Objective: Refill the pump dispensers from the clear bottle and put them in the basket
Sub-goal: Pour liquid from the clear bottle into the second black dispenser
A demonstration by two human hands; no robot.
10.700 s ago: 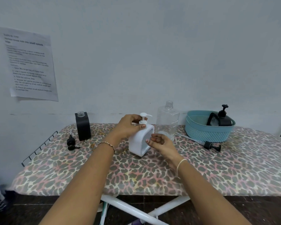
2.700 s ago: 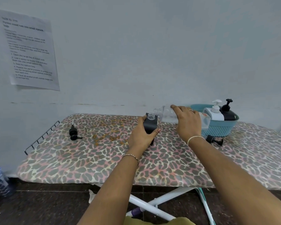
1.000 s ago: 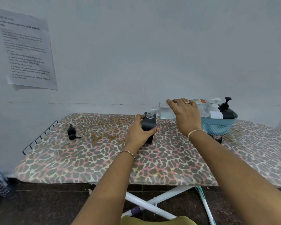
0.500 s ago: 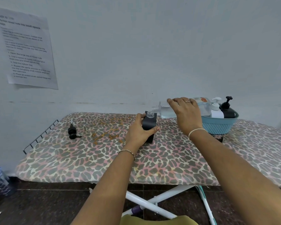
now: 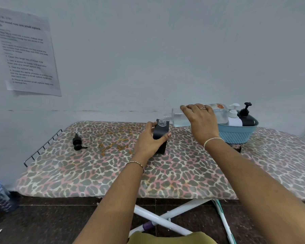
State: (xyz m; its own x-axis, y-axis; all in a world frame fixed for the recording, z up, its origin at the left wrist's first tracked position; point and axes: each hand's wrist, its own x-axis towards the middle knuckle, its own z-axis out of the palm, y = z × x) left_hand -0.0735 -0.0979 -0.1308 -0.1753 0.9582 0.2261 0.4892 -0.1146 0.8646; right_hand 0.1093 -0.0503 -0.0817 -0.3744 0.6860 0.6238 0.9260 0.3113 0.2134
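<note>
Head view: the left hand [image 5: 149, 140] grips the black square dispenser [image 5: 162, 137], which stands open just left of the right hand [image 5: 201, 120]. That hand holds the clear bottle [image 5: 177, 118] sideways. Line up both mouths and tip slowly, so nothing spills.

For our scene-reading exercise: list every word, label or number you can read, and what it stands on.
Paper sheet: "Portion mixed nuts into small ziplock"
Same sheet: "1. Open the large bag of mixed nuts"
Sheet's other lines, and the orange label on the clear bottle: too blurred to read.
</note>
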